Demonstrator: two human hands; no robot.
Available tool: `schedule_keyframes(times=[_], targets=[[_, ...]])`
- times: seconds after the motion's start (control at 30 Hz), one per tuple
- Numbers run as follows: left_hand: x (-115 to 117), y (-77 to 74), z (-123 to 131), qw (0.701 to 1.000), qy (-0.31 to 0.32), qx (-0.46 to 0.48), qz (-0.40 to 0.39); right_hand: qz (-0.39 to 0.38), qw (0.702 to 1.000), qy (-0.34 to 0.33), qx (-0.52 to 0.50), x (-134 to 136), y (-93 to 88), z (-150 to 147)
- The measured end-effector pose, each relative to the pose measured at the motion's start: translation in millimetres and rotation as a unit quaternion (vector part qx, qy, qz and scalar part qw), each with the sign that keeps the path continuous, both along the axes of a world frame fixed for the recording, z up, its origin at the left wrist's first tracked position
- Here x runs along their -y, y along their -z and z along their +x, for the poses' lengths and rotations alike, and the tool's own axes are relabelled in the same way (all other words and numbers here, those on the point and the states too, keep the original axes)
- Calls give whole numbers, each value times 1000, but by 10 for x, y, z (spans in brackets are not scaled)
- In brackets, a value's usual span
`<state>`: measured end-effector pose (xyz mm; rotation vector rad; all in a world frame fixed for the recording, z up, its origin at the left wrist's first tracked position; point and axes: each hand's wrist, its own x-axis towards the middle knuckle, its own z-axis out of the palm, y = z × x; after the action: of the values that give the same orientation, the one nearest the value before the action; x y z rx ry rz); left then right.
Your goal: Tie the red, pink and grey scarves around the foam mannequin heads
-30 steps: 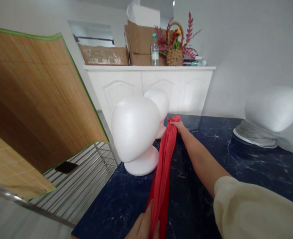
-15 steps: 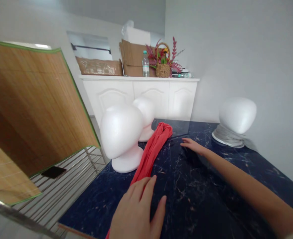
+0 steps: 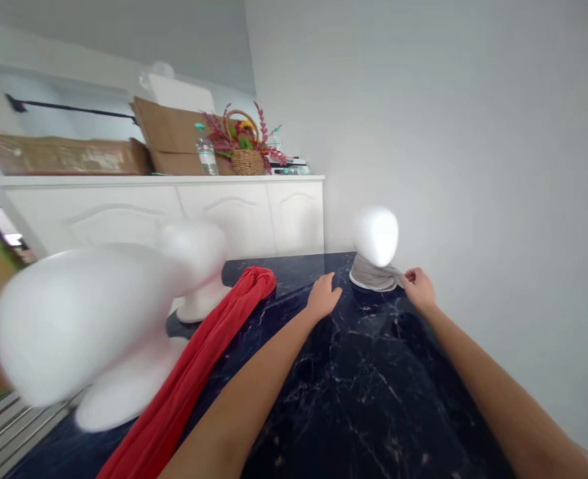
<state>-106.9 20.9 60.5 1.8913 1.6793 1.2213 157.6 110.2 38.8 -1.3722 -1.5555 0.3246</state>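
Note:
A white foam mannequin head (image 3: 376,234) stands at the far right of the dark table, with a grey cloth (image 3: 371,274) wrapped about its neck. One end of this cloth sticks out to the right, where the fingers of my right hand (image 3: 420,290) are closed on it. My left hand (image 3: 322,296) is stretched over the table left of that head, thumb apart from the fingers, holding nothing. Along the left side lies a long red cloth (image 3: 214,346). Beside it stand two more foam heads, a near one (image 3: 84,313) and a farther one (image 3: 194,256), both blurred.
The dark marbled table (image 3: 354,392) meets a plain wall on the right. Behind it a white cabinet (image 3: 224,213) carries cardboard boxes (image 3: 174,136), a plastic bottle (image 3: 206,152) and a flower basket (image 3: 247,161). A metal rack (image 3: 14,426) shows at lower left.
My view has swung right. My left hand has left the red cloth and reached forward to the right. My right hand has moved to the far head and taken the grey cloth's end.

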Motion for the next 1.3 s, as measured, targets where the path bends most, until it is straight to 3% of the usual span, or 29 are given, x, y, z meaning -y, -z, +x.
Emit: schedule_keyframes(times=[0.13,0.27,0.4,0.6,0.8,1.03,1.17,1.3], targets=[[-800,251,177,994,-12,92,-55,6,999,-9,-35,-488,54,4],[-1264,371,431,982,34,172,-73,-45,995,-52,-77,-922,102,-125],[-1438,440,618,968,105,216,-71,-80,985,-109,-110,-1106,111,-220],[-1362,337,617,958,146,237,-72,-82,973,-153,-151,-896,46,-300],[-903,-33,391,960,158,219,-70,-79,967,-175,-168,-354,-259,-410],[154,-426,-92,960,153,228,-52,-72,957,-250,-132,652,-694,-693],[847,-452,-361,956,139,255,-36,-87,942,-307,-107,1218,-735,-929],[1427,-308,-550,954,110,276,-39,-104,935,-331,-75,1631,-624,-1151]])
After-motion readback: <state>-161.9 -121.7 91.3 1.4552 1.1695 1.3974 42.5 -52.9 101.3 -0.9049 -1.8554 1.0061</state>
